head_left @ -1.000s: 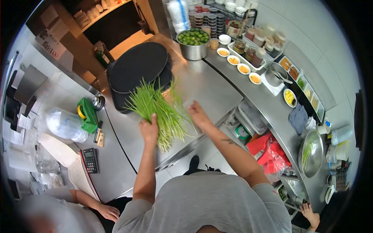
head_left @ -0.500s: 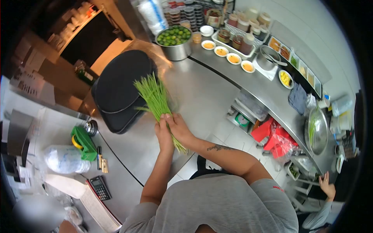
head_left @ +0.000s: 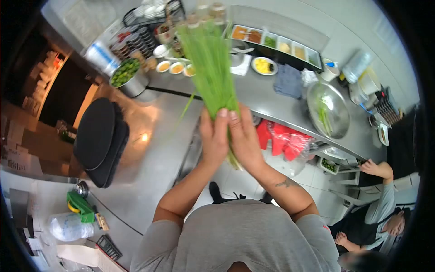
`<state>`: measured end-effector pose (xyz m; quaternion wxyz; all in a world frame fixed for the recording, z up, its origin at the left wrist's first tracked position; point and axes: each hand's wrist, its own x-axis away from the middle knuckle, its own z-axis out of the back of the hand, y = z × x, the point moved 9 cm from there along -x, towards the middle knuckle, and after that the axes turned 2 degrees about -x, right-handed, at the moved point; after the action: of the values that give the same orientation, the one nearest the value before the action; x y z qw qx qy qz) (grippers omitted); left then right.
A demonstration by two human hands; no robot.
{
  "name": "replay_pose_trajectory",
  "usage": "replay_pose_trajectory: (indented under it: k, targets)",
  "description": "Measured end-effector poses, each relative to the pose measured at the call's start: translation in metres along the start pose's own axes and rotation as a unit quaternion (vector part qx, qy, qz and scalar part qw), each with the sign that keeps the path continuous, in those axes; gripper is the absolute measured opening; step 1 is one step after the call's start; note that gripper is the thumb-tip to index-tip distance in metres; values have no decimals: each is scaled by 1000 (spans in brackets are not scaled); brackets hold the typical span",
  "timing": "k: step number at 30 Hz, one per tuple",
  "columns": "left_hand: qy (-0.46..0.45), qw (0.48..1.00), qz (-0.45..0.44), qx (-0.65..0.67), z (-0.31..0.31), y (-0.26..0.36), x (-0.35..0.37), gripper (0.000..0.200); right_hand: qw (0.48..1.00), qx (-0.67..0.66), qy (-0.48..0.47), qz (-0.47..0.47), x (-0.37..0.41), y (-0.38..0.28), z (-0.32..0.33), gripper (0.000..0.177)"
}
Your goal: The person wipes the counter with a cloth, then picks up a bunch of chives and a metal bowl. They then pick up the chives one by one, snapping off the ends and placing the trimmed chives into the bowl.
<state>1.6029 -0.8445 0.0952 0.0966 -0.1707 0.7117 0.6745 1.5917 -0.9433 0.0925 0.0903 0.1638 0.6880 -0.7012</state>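
Observation:
Both my hands are clasped around one bunch of long green chives (head_left: 210,68), held upright in the air off the counter's edge. My left hand (head_left: 213,136) wraps the lower stems from the left. My right hand (head_left: 244,138) presses against them from the right. The leafy tips fan up in front of the small sauce bowls (head_left: 174,68). The pale stem ends (head_left: 234,161) poke out below my palms.
A stainless counter (head_left: 149,154) carries a stack of black round trays (head_left: 97,140) and a steel pot of limes (head_left: 127,75). A steel bowl with greens (head_left: 328,113) sits to the right, red bags (head_left: 281,138) below. A seated person (head_left: 376,213) is at lower right.
I have lifted the chive bunch off the counter and swung it right, with my view turning too. My right hand has closed fully around the stems beside my left.

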Motion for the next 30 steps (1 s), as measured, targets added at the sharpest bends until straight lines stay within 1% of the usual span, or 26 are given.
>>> replay_pose_trajectory:
  k: [1, 2, 4, 5, 7, 8, 9, 10, 11, 13, 15, 16, 17, 19, 20, 21, 22, 23, 24, 25, 26, 27, 28, 29, 30]
  targets:
    - [-33, 999, -23, 10, -38, 1, 0, 29, 999, 31, 25, -22, 1, 0, 39, 39]
    - [-65, 997, -20, 42, -78, 1, 3, 26, 996, 62, 47, -44, 3, -1, 80, 39]
    - [-118, 987, -13, 104, -164, 4, 14, 24, 992, 92, 70, -50, 6, -15, 159, 44]
    - [-140, 981, -11, 135, -208, 7, 20, 25, 987, 102, 111, -46, 7, -20, 203, 45]
    - [-152, 979, -27, 131, -290, 14, 35, 28, 977, 97, 185, -32, 15, -24, 289, 47]
    - [-176, 973, -21, 151, -333, 12, 45, 28, 965, 126, 227, -35, 20, -24, 334, 46]
    - [-199, 965, -16, 171, -376, 11, 54, 28, 969, 99, 224, -38, 23, -27, 368, 46]
    - [-202, 966, -16, 161, -417, 4, 63, 29, 965, 70, 249, -45, 25, -28, 402, 45]
    - [-204, 967, -15, 151, -454, -5, 72, 31, 959, 75, 266, -59, 28, -25, 436, 44]
    - [-230, 965, 30, 120, -521, -26, 89, 34, 946, 84, 301, -89, 34, -9, 505, 43]
    - [-260, 957, 89, 88, -576, -56, 106, 39, 941, 72, 310, -114, 38, 31, 571, 43]
    - [-276, 951, 123, 70, -599, -76, 113, 42, 939, 64, 314, -126, 40, 51, 597, 43]
    - [-293, 942, 156, 51, -617, -94, 121, 45, 934, 72, 310, -160, 41, 67, 612, 43]
    - [-313, 934, 164, -61, -637, -123, 132, 47, 922, 84, 305, -224, 47, 102, 636, 44]
    - [-322, 925, 166, -118, -641, -131, 136, 48, 929, 15, 304, -212, 51, 141, 659, 47]
    - [-319, 923, 85, -199, -639, -122, 137, 48, 949, 121, 249, -152, 52, 172, 681, 48]
    - [-312, 909, 4, -277, -632, -108, 142, 47, 952, 225, 190, -88, 56, 202, 696, 51]
    - [-301, 884, -76, -351, -624, -97, 147, 47, 947, 243, 184, -98, 55, 181, 678, 51]
    - [-269, 870, -173, -376, -606, -62, 146, 40, 943, 261, 177, -109, 53, 157, 657, 53]
    - [-337, 867, -163, -329, -592, -47, 136, 38, 897, 356, 240, -109, 55, 152, 662, 51]
    - [-403, 859, -151, -279, -575, -33, 119, 36, 837, 445, 298, -109, 60, 145, 667, 49]
    - [-467, 844, -137, -226, -558, -29, 105, 35, 765, 527, 353, -108, 66, 136, 667, 48]
    - [-352, 909, -134, -178, -519, -25, 70, 35, 754, 554, 346, -75, 62, 121, 651, 47]
    - [-332, 904, -107, -248, -495, -42, 34, 36, 740, 579, 340, -41, 57, 92, 630, 46]
    - [-276, 915, -56, -288, -458, -63, -6, 30, 724, 604, 334, -7, 53, 69, 609, 45]
